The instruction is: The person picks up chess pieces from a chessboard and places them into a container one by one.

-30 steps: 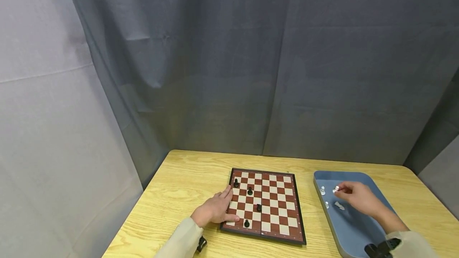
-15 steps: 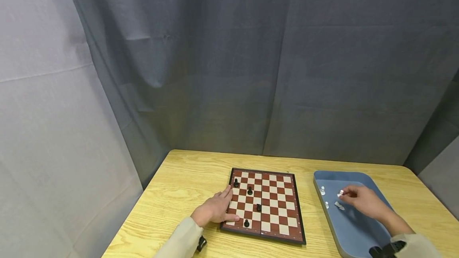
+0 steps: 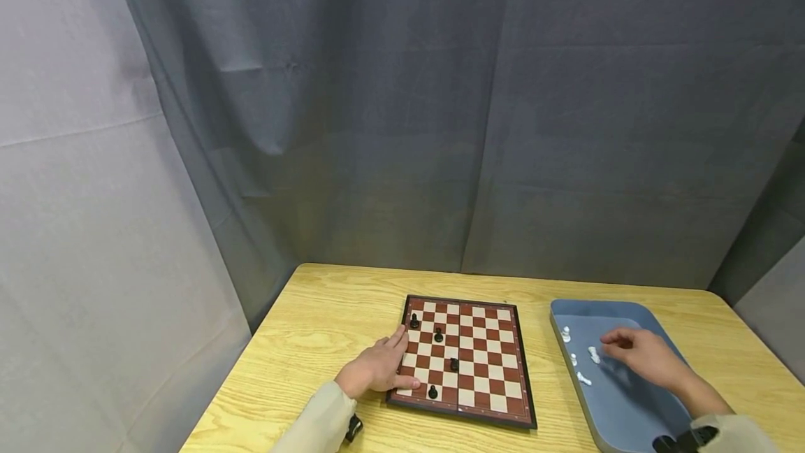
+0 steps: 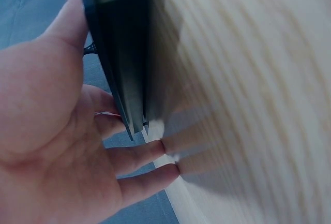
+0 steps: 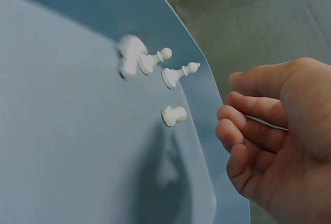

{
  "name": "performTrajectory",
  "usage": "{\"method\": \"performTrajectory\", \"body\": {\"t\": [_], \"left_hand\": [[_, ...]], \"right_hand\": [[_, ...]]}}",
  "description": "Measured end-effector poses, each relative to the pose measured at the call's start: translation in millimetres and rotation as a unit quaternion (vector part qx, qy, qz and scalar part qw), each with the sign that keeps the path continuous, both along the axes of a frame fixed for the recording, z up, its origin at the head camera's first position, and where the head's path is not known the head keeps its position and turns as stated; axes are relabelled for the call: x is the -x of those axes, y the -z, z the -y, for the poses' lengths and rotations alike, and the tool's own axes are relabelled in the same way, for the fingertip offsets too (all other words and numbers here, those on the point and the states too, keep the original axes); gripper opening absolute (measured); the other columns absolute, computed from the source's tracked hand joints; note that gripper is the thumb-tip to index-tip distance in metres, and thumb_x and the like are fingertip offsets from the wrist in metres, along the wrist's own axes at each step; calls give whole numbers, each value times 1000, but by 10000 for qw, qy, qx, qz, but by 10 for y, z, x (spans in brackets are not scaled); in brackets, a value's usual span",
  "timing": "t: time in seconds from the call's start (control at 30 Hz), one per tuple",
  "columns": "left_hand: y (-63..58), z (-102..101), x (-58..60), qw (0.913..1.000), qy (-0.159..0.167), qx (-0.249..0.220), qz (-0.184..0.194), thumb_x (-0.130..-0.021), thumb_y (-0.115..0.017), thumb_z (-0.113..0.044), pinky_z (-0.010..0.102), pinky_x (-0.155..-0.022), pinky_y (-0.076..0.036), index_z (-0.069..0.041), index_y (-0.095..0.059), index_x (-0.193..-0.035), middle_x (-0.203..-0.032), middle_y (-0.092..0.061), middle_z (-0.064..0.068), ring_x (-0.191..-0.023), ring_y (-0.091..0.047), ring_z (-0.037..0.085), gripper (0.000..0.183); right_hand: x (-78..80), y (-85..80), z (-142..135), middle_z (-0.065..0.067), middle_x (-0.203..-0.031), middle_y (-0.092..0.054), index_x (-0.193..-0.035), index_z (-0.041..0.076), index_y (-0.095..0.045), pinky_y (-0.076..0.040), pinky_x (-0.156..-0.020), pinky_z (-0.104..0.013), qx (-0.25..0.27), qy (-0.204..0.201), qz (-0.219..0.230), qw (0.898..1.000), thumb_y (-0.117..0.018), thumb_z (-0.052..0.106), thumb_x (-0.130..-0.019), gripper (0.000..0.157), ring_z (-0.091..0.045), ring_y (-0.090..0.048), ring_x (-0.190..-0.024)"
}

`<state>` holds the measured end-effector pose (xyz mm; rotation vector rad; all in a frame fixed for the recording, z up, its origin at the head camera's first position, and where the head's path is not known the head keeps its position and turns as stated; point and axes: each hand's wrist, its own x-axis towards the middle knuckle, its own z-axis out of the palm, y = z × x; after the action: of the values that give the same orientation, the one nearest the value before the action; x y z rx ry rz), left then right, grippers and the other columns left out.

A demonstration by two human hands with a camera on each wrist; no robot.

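Observation:
My left hand [image 3: 377, 367] rests with straight fingers on the left edge of a folding chessboard [image 3: 483, 355]. In the left wrist view, two fingertips [image 4: 169, 171] reach past the board's dark side to the wooden tabletop. Over a blue tray [image 3: 635, 404], my right hand [image 3: 648, 357] hovers with loosely bent fingers and nothing between them. Just left of its fingertips a white chess piece [image 3: 594, 355] lies on the tray floor. Another white piece [image 3: 584, 378] lies by the left wall; a white bishop [image 5: 180, 74] and a white pawn [image 5: 155, 60] stand near it.
Several black chess pieces are on the left half of the board, among them a black pawn [image 3: 432, 391] near the front edge and a black piece [image 3: 454, 365] by the fold. A wooden table [image 3: 339, 306] carries everything. Grey curtains [image 3: 402, 124] hang behind it.
My right hand has let go of the white piece it pinched and drawn slightly right. One white piece now lies closer to the tray's left wall. My left hand has not moved.

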<state>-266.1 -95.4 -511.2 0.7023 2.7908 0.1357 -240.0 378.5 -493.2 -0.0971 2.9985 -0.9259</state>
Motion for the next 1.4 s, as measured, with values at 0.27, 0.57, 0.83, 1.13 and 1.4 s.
{"method": "performTrajectory", "body": {"t": [0.27, 0.57, 0.83, 1.13, 1.4], "left_hand": [[-7, -3, -6, 10000, 16, -17, 23, -82, -52, -67, 42, -101, -40, -8, -19, -152, -158, -10, 8, -134, -32, 34, 97], [-18, -3, -15, 10000, 14, -6, -18, -82, -53, -67, 42, -101, -40, -7, -20, -152, -158, -10, 8, -134, -32, 33, 97], [-27, -9, -4, 10000, 37, 21, -18, -82, -52, -67, 42, -101, -40, -8, -20, -152, -158, -11, 8, -134, -33, 34, 97], [-8, 3, 6, 10000, -16, -35, 53, -82, -53, -67, 42, -98, -42, -9, -21, -152, -158, -11, 7, -134, -33, 33, 97], [-11, 5, -4, 9999, -8, -50, 87, -82, -53, -66, 42, -99, -42, -8, -21, -152, -158, -11, 7, -134, -33, 33, 97]], "right_hand": [[-17, -43, 50, -6, -92, -66, -106, -4, -67, -49, -65, -35, 41, -23, -27, 10000, -66, 27, -89, 35, -20, -60, -82], [-62, -126, 236, -3, -91, -66, -110, -4, -65, -49, -62, -32, 339, -255, -131, 9990, -65, 30, -90, 39, -16, -60, -79], [-65, -148, 482, -3, -92, -66, -111, -1, -66, -49, -59, -29, 487, -442, -224, 9976, -66, 25, -91, 32, -17, -59, -79], [-38, -157, 739, -4, -92, -66, -111, -1, -65, -50, -61, -28, 803, -639, -205, 9945, -66, 25, -91, 33, -19, -61, -80], [-44, -134, 988, -2, -89, -65, -108, -2, -65, -51, -64, -26, 1131, -1001, -282, 9881, -67, 21, -89, 29, -17, -61, -80]]}}
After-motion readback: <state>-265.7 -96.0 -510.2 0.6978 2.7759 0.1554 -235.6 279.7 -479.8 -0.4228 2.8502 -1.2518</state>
